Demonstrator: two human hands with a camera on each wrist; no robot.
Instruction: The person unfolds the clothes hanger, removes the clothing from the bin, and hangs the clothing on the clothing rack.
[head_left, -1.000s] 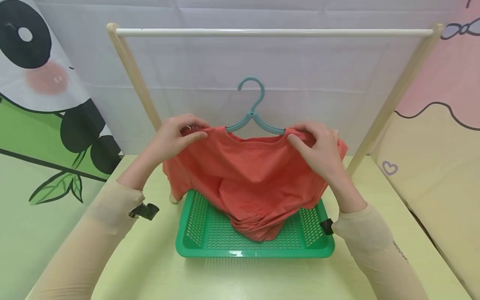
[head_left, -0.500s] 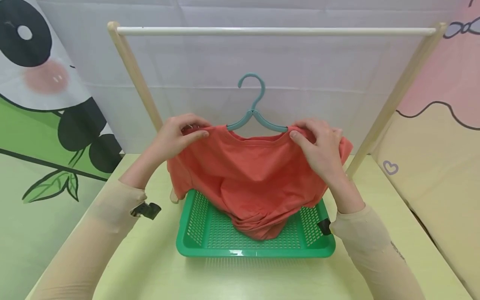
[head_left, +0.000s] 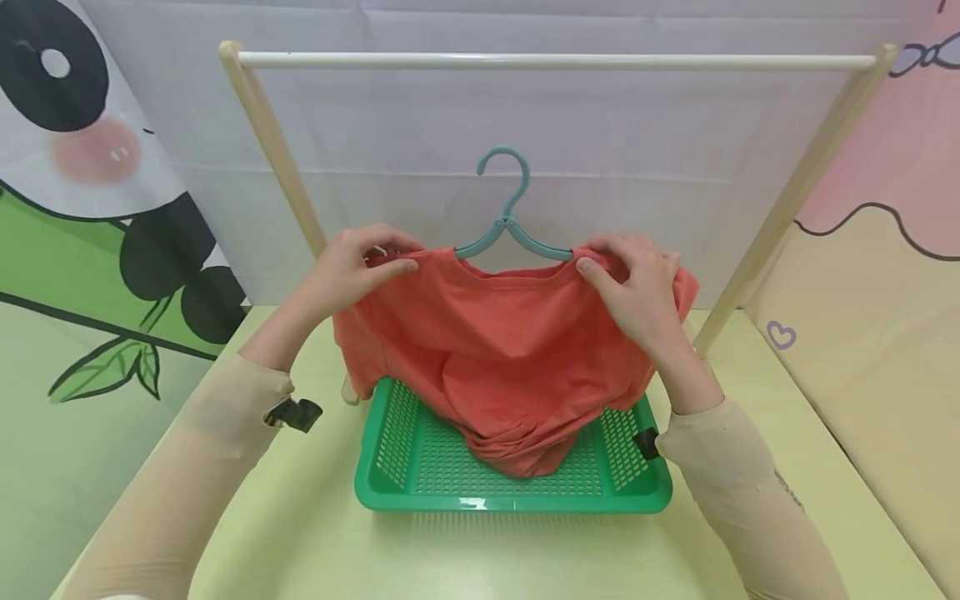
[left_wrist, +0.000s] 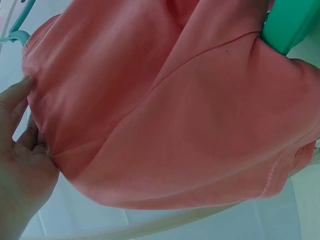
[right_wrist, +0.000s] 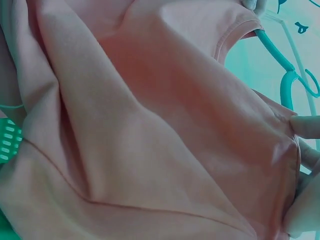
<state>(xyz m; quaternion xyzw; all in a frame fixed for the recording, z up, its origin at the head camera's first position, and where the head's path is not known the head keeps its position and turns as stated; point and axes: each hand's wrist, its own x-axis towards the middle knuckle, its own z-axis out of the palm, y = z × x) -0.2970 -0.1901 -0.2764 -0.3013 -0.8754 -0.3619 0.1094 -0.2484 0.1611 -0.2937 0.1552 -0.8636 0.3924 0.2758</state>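
A red T-shirt [head_left: 517, 333] hangs between both hands, with a teal clothes hanger [head_left: 517, 233] inside its shoulders. The hanger's hook and upper arms stick up out of the neckline; its outer ends are hidden under the cloth. My left hand [head_left: 352, 271] pinches the shoulder on the left, thumb in front and fingers behind. On the other shoulder, close to the collar, my right hand [head_left: 637, 287] pinches the cloth the same way. In the left wrist view the sleeve [left_wrist: 210, 135] droops below the left hand. The shirt's bunched lower part hangs into a green basket [head_left: 510, 503].
Behind the shirt stands a wooden rack with a white rail [head_left: 555, 62] across its top. Its posts [head_left: 277, 158] come down to the pale table [head_left: 480, 558] on both sides. A printed cloth backdrop surrounds the table.
Both hands keep their pinch on the T-shirt's shoulders. The shirt and hanger have risen very slightly; otherwise the scene looks the same.
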